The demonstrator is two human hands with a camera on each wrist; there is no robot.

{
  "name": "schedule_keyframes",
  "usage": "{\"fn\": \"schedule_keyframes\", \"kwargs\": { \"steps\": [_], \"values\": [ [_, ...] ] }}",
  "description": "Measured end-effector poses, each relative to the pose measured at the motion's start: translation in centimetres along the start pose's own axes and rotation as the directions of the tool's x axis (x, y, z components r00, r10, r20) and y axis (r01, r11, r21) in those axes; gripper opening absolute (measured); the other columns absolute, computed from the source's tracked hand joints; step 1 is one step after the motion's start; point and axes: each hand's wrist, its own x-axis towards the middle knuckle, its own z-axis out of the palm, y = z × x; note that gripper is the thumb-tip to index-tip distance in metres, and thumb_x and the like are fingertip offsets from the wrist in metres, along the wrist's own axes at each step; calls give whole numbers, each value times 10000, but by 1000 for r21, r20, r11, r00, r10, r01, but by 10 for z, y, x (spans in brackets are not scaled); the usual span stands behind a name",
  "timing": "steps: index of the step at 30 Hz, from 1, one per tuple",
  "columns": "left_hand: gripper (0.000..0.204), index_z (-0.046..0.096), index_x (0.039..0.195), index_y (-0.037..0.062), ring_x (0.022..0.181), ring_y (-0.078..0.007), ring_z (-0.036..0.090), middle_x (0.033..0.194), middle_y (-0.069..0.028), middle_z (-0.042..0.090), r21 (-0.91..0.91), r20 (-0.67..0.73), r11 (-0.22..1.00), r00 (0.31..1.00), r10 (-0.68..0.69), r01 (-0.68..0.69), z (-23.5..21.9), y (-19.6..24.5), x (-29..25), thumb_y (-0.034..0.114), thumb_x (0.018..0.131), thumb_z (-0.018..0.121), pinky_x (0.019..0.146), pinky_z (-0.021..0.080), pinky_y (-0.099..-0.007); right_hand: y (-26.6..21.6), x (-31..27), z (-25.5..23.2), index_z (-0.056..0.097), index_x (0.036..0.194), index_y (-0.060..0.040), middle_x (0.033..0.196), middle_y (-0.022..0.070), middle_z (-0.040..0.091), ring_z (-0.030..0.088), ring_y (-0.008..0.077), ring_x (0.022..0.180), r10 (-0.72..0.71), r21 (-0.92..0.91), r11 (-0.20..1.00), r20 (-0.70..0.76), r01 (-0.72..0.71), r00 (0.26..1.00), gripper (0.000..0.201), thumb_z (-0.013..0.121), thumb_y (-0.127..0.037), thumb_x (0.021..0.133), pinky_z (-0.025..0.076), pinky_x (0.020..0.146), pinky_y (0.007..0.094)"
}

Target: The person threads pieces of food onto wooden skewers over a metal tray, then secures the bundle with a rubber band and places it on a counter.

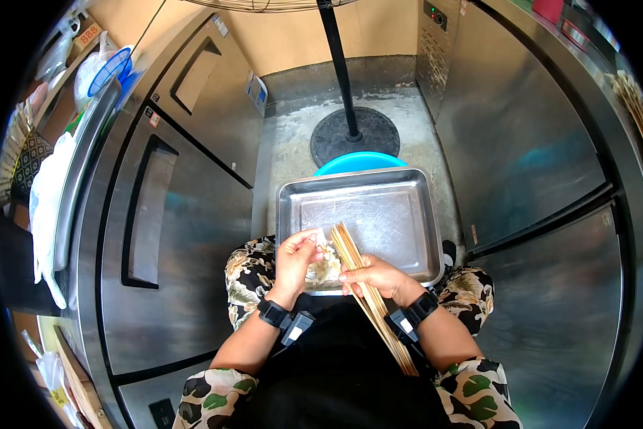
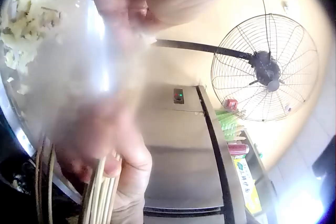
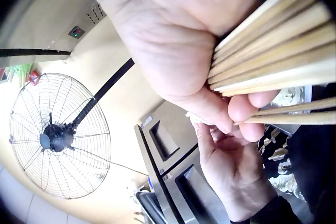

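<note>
My right hand (image 1: 378, 275) grips a thick bundle of wooden skewers (image 1: 368, 297) that slants back across my lap. In the right wrist view, a couple of skewers (image 3: 299, 117) stand apart from the bundle, near the fingertips. My left hand (image 1: 295, 266) is beside the bundle's upper end, with thumb and fingers pinching a thin whitish piece of food (image 1: 321, 237). Both hands' fingertips come close together in the right wrist view. Beneath them, a heap of pale, flaky pieces (image 1: 326, 271) lies in the near part of a metal tray (image 1: 400, 207).
Beyond the tray are a blue basin (image 1: 364, 161) and a stand fan's round black base (image 1: 335, 143). Steel cabinets (image 1: 193, 236) line both sides. More skewers (image 1: 634, 107) lie on the right counter; a blue basket (image 1: 110, 71) is at the left.
</note>
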Motion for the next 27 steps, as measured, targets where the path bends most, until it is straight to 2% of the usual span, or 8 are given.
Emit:
{"fn": "schedule_keyframes", "kwargs": {
  "steps": [10, 16, 22, 27],
  "values": [
    [183, 603, 1033, 32, 717, -81, 578, 846, -42, 640, 33, 9, 999, 999, 35, -36, 6, 8, -5, 130, 886, 557, 641, 486, -198, -1, 0, 0, 542, 885, -36, 686, 130, 619, 526, 103, 470, 17, 6, 1000, 20, -17, 1000, 143, 644, -91, 801, 422, 474, 208],
    [191, 605, 1014, 18, 709, -82, 580, 871, -46, 646, -58, -11, 987, 989, -150, 149, 6, 13, -8, 149, 879, 573, 645, 488, -193, 0, 1, 0, 544, 885, -32, 680, 125, 618, 523, 101, 466, 5, -8, 1000, 10, -5, 1000, 139, 638, -93, 804, 420, 468, 208],
    [178, 611, 1013, 39, 719, -77, 584, 865, -24, 641, -211, -1, 923, 944, -329, 322, 5, 3, -11, 134, 865, 591, 652, 492, -193, 1, 1, 1, 557, 874, -28, 671, 116, 620, 513, 98, 453, 1, -20, 1000, -6, -1, 1000, 133, 642, -102, 804, 412, 447, 206],
    [138, 631, 961, 70, 687, -45, 563, 809, 10, 630, -252, 13, 891, 922, -388, 379, 13, -10, -23, 146, 845, 627, 630, 481, -159, 2, 1, 0, 582, 849, -13, 674, 112, 624, 508, 101, 454, 3, -64, 998, -68, -7, 998, 126, 648, -110, 803, 402, 431, 211]
  ]
}}
